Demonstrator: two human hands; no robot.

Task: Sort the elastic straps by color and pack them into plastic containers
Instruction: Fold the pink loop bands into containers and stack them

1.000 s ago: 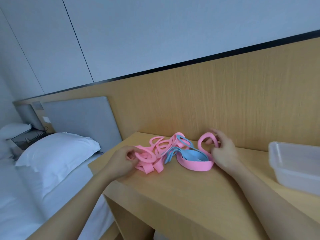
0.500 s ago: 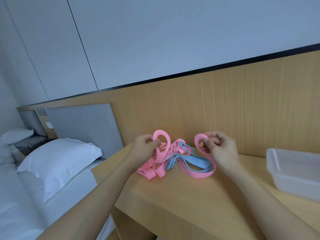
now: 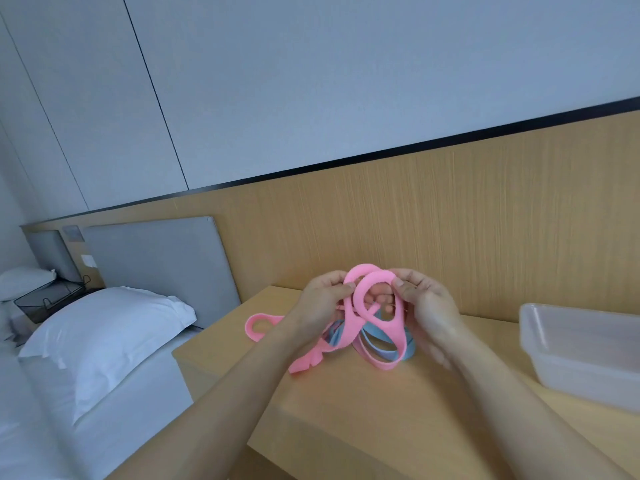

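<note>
Left hand (image 3: pixel 320 303) & right hand (image 3: pixel 427 306) each pinching pink straps (image 3: pixel 367 289) above desk (image 3: pixel 363 403); no legible writing.

Even, soft, dim-cool daylight; faint shadows, no glare; slight motion softness (wide-angle bowing toward the edges).

pink straps (image 3: pixel 372 277): matt elastic cloth, soft-looking
blue straps (image 3: pixel 374 331): same matt cloth
container (image 3: pixel 588 375): translucent plastic, smooth, faintly glossy
desk (image 3: pixel 346 410): light wood grain, smooth, matt
panel (image 3: pixel 485 220) behind desk: matching wood grain, matt
headboard (image 3: pixel 156 265): grey cloth, matt
pillow (image 3: pixel 104 327): white cloth, smooth
basket (image 3: pixel 48 299): black metal wire
</note>
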